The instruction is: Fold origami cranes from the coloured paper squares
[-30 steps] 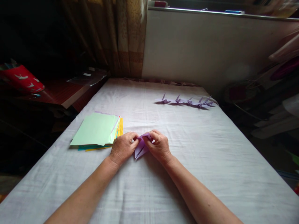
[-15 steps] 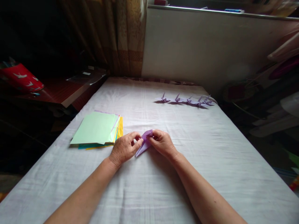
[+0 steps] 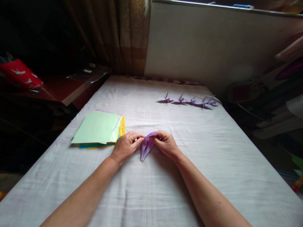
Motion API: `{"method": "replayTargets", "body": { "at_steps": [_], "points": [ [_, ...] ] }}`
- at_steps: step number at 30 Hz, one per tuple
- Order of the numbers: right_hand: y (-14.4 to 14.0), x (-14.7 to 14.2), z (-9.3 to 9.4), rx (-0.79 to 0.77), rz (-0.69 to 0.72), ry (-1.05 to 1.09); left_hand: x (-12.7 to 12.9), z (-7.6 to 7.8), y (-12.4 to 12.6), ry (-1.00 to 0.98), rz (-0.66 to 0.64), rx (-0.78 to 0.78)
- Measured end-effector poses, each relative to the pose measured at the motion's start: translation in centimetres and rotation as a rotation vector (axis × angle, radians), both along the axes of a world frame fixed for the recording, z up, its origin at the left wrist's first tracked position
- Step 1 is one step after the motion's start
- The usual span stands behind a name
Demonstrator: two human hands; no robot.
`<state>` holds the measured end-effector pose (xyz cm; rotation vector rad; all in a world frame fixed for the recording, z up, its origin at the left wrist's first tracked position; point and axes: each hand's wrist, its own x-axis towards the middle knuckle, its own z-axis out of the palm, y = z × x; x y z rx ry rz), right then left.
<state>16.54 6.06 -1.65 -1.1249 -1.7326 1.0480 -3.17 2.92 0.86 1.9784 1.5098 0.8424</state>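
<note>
Though creased, ppr (image 3: 149,148) btwn both hands (image 3: 127,145) (image 3: 167,143)

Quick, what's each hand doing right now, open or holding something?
Left hand: closed, pinching the purple paper at its left side.
Right hand: closed, pinching its right side.

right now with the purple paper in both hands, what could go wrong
The purple paper is pinched by both the left hand and the right hand, so an uneven pull might crease or tear it. The left hand sits close to the uneven stack, so a nudge could skew it further.
</note>
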Motion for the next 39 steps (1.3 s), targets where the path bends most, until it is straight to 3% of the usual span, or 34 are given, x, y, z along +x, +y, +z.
{"method": "replayTargets", "body": {
  "at_steps": [7,13,22,29,34,39],
  "points": [
    [-0.3,-0.2,0.2,0.015,0.020,0.027,0.3,-0.2,0.1,0.031,0.052,-0.038],
    [-0.6,0.0,1.6,-0.050,0.114,-0.007,0.5,-0.3,0.4,0.040,0.083,-0.059],
    [-0.8,-1.1,1.2,0.041,-0.126,-0.024,1.0,0.1,0.4,0.130,0.102,-0.068],
    [-0.1,-1.5,1.0,0.033,-0.172,0.027,1.3,0.0,-0.5,0.205,0.120,0.040],
    [0.3,-1.8,1.0,0.003,-0.139,0.035,1.2,-0.7,-2.8,0.261,-0.085,0.336],
    [0.7,-1.6,1.0,-0.044,-0.097,0.029,1.2,-2.4,-4.6,0.430,-0.305,0.309]
  ]
}}
